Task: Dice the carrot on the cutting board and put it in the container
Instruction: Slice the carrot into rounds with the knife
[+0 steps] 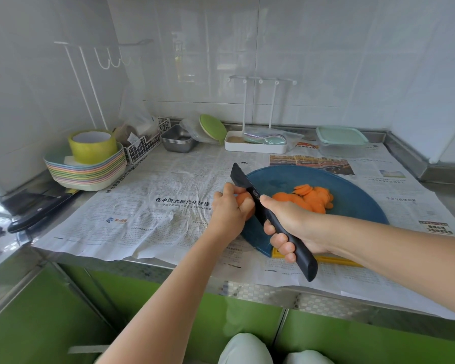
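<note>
A round blue cutting board (352, 206) lies on the newspaper-covered counter. My left hand (227, 210) grips the uncut end of the carrot (243, 198) at the board's left edge. My right hand (289, 224) holds a black knife (250, 189) by its handle, the blade standing against the carrot just right of my left fingers. A pile of orange carrot slices (307, 198) lies on the board to the right of the blade. A clear container with a pale green lid (340, 141) stands at the back right of the counter.
Stacked pastel plates with a yellow-green tape roll (90, 158) sit at the back left, next to a wire basket (145, 145). A second black-handled knife (42, 210) lies at the left. Metal trays (177, 140), a green lid and a white rack (255, 145) line the back wall.
</note>
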### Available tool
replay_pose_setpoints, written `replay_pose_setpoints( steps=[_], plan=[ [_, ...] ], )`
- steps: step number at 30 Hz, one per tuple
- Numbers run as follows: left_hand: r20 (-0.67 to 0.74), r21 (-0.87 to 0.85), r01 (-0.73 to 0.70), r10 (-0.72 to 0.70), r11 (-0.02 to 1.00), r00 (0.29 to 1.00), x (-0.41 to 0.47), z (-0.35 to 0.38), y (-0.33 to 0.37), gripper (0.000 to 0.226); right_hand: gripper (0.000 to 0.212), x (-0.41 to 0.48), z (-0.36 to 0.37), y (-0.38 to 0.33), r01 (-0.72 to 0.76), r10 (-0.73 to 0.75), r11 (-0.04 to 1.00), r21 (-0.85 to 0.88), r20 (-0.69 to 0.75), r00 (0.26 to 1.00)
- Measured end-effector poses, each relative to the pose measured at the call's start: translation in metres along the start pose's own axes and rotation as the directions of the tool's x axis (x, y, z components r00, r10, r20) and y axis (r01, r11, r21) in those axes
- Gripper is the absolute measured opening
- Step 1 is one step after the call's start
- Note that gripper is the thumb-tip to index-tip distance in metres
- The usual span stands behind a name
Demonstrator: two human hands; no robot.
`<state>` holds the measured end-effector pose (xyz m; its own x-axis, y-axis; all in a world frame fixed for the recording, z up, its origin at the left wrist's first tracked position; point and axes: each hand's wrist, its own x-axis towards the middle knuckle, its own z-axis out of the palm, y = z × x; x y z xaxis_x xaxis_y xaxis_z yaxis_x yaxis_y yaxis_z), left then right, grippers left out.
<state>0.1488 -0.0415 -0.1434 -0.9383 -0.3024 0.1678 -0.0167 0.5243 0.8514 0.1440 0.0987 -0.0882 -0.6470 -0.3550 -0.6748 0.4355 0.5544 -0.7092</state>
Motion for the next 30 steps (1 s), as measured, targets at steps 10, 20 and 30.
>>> replay_pose_setpoints(
  steps=[10, 20, 30],
  plan=[
    [-0.016, 0.028, -0.067, 0.068, 0.997, 0.998, -0.003, 0.004, -0.003, 0.029, 0.062, 0.004, 0.003, -0.004, -0.052, 0.052, 0.998, 0.022, -0.008, 0.999],
    [0.072, 0.01, -0.009, 0.008, 1.0, 0.997, -0.002, -0.005, -0.003, 0.034, 0.062, 0.006, 0.01, 0.003, -0.007, 0.011, 0.991, 0.137, -0.031, 0.999],
    [0.064, 0.005, 0.047, -0.047, 0.999, 0.997, -0.01, -0.011, 0.002, 0.038, 0.045, -0.013, -0.037, 0.021, 0.137, -0.138, 0.984, 0.113, 0.0, 0.99]
  ],
)
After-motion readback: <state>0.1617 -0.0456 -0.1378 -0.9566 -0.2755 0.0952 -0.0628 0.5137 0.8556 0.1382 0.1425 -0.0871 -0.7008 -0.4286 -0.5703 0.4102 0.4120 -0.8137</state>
